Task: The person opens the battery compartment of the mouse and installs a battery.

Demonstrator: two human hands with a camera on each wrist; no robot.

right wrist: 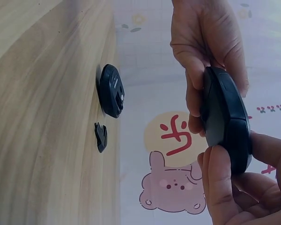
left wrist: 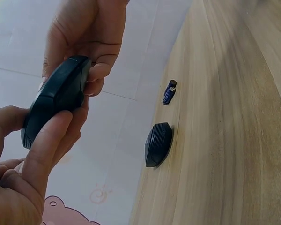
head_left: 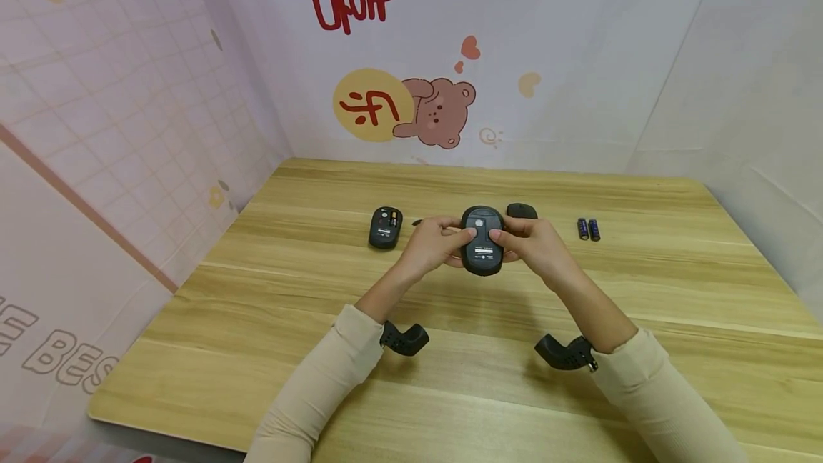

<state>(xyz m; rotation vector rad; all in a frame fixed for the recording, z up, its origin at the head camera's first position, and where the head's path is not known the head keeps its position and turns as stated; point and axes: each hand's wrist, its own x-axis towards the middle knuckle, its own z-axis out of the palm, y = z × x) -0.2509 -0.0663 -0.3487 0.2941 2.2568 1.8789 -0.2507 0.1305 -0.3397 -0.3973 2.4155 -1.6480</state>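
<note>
A black computer mouse (head_left: 482,243) is held up over the table, its underside with a round sticker and label facing the head camera. My left hand (head_left: 434,243) grips its left side, thumb pressed on the underside and fingers behind. Mirroring it, my right hand (head_left: 537,243) grips the right side with its thumb on the underside too. Both wrist views show the mouse (left wrist: 56,96) edge-on, pinched between the left hand (left wrist: 23,173) and the right hand (left wrist: 86,33).
Left on the table (head_left: 308,349) lies another black mouse (head_left: 385,228), underside up, its battery compartment open. A small black piece (right wrist: 101,137) lies near it. Behind the right hand sits a third black mouse (head_left: 522,211). Two blue batteries (head_left: 588,229) lie farther right.
</note>
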